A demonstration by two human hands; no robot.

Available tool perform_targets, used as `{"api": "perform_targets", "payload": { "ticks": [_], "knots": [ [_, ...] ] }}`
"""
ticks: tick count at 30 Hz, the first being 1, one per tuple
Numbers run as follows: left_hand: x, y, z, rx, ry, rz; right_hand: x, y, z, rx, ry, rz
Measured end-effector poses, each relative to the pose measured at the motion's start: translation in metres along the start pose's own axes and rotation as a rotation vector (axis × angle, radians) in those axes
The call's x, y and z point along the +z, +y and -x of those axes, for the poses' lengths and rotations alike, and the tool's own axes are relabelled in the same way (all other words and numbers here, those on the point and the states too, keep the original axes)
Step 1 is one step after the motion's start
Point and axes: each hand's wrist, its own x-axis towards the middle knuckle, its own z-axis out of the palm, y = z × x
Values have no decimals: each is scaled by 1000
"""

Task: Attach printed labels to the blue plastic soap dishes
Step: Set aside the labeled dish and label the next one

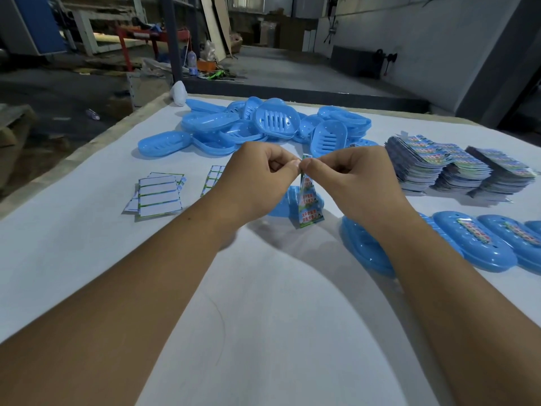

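Centrally, on the white table (263, 288), a heap of blue soap dishes (263, 124) lies beyond both hands. Left hand (251, 177) and right hand (351, 177) pinch the top of a printed label strip (308, 203), hanging over one dish (281, 208), possibly touching it.

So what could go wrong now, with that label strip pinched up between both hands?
The printed label strip hangs loose from the left hand and right hand; peeling might tear it or fold it onto itself. The blue plastic soap dish beneath lies partly hidden, so the label could land crooked. A forearm might nudge the labelled blue dishes.
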Motion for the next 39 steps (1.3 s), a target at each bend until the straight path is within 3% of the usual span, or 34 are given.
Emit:
{"api": "perform_targets", "payload": {
  "ticks": [23,34,39],
  "knots": [
    [3,3,2,55,28,-112,4,3,0,-60,65,115],
    [1,3,-1,-21,51,-72,-1,4,-3,58,0,-20],
    [-9,-1,-3,-74,81,-203,-6,8,-7,208,-24,-89]
  ]
}}
